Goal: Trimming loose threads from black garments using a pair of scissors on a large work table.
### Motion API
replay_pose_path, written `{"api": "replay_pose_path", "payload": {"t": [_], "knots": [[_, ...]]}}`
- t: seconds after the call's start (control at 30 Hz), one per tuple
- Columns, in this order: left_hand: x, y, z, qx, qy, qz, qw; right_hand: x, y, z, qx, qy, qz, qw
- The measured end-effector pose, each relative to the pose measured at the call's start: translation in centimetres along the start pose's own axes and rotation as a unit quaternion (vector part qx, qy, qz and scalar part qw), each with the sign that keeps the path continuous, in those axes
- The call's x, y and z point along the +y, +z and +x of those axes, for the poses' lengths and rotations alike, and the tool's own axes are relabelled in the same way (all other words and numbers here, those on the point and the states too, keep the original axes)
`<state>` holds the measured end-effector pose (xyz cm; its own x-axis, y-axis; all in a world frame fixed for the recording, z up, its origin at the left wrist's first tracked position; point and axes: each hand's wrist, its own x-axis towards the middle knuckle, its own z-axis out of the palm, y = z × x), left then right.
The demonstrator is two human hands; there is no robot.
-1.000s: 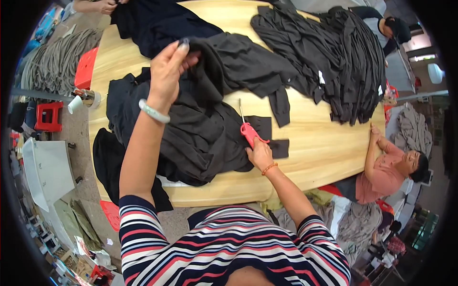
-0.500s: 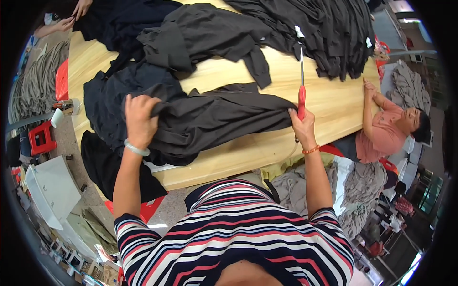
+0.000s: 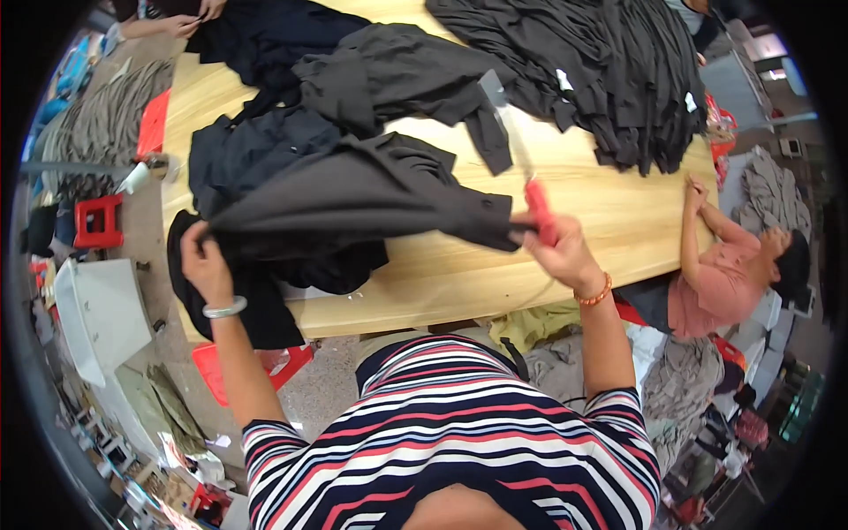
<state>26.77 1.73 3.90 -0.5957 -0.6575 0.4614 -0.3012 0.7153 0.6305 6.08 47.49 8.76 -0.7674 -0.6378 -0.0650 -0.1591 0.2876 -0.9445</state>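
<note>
My left hand (image 3: 201,258) grips one end of a dark grey garment (image 3: 353,199) at the near left edge of the wooden table (image 3: 583,190). My right hand (image 3: 558,247) pinches the garment's other end and also holds red-handled scissors (image 3: 521,172), blades pointing away from me. The cloth is stretched taut between both hands, just above the table. Under it lies a heap of black clothing (image 3: 256,159).
A big pile of dark garments (image 3: 601,71) covers the far right of the table. A person in a pink top (image 3: 733,274) leans on the right edge. Another person's hands (image 3: 190,18) work at the far left. A red stool (image 3: 95,221) and cloth bundles lie on the floor.
My left hand came down from high over the table to its near left edge. My right hand swung right with the scissors, and the garment got pulled out flat between them.
</note>
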Motion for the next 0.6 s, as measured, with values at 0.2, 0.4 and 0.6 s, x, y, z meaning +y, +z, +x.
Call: {"api": "replay_pose_path", "payload": {"t": [0.2, 0.4, 0.6], "knots": [[-1.2, -1.9, -9.7, -0.22, -0.226, -0.149, 0.937, 6.6, 0.2, -3.0, -0.154, 0.098, -0.248, 0.951], [3.0, -1.6, -9.4, -0.378, -0.26, -0.106, 0.883, 10.8, -0.7, -3.7, -0.124, 0.184, -0.315, 0.923], [5.3, 3.3, -8.7, -0.305, -0.008, 0.123, 0.944, 7.7, 4.4, 0.3, -0.047, 0.161, -0.126, 0.978]]}}
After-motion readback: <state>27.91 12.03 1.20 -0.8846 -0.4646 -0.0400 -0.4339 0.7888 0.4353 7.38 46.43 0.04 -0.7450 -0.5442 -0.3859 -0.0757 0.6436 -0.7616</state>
